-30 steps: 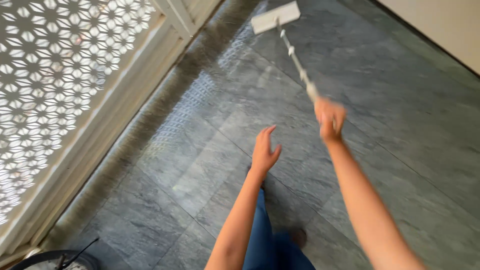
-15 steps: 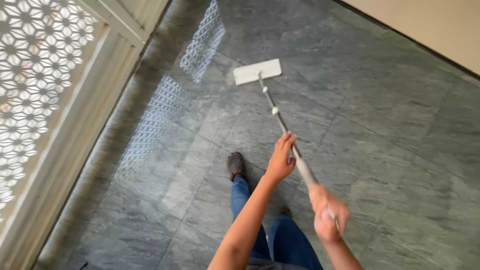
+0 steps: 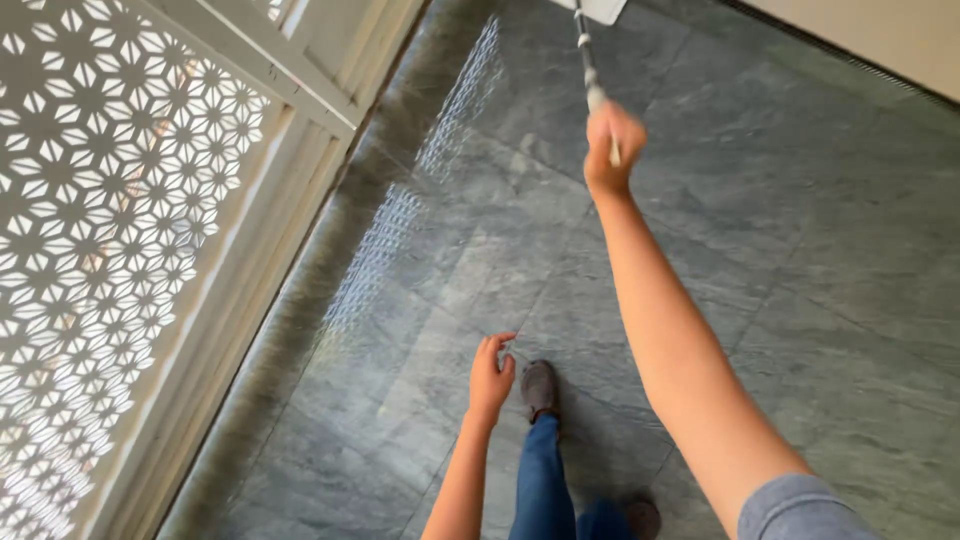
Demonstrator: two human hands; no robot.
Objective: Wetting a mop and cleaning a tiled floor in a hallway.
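Note:
My right hand [image 3: 611, 148] is stretched far forward, shut around the end of a white mop handle [image 3: 589, 68]. The flat white mop head [image 3: 597, 8] lies on the grey stone floor at the top edge of the view, mostly cut off. My left hand [image 3: 491, 375] hangs free lower down with its fingers loosely apart and nothing in it, just left of my dark shoe [image 3: 540, 387].
A white patterned lattice screen [image 3: 110, 230] with a white frame runs along the left. A pale wall [image 3: 870, 40] with a dark base strip stands at the top right. Light patches shine on the grey tiled floor [image 3: 800, 280]. My legs are in blue jeans [image 3: 545, 480].
My right arm has pushed the mop forward, away from me. My left hand has come off the handle and dropped beside my leg. The view has shifted toward the screen.

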